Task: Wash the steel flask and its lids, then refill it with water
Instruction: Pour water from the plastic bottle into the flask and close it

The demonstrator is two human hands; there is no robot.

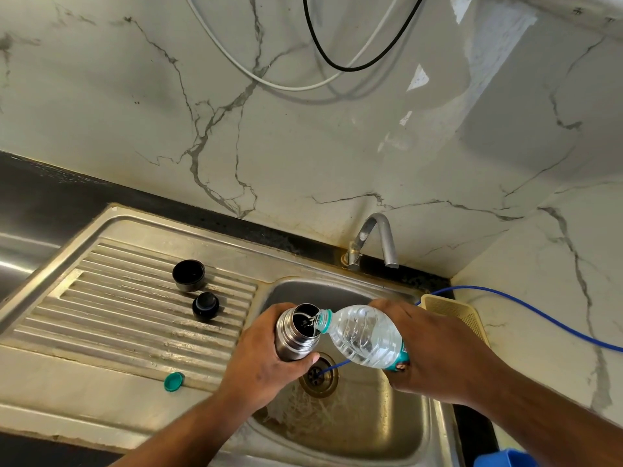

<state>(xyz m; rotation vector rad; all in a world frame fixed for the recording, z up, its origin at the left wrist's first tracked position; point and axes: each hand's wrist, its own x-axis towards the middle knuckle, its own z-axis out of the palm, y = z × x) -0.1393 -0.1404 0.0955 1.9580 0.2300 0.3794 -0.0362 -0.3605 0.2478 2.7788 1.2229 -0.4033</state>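
My left hand grips the open steel flask upright over the sink basin. My right hand holds a clear plastic water bottle tilted to the left, its mouth at the flask's rim, and water runs into the flask. The flask's black cup lid and its black stopper stand on the ribbed steel drainboard. The bottle's green cap lies near the drainboard's front edge.
A steel tap rises behind the basin against the marble wall. A blue hose runs from the right into the drain. A cream plastic basket sits at the basin's right. Something blue shows at the bottom right.
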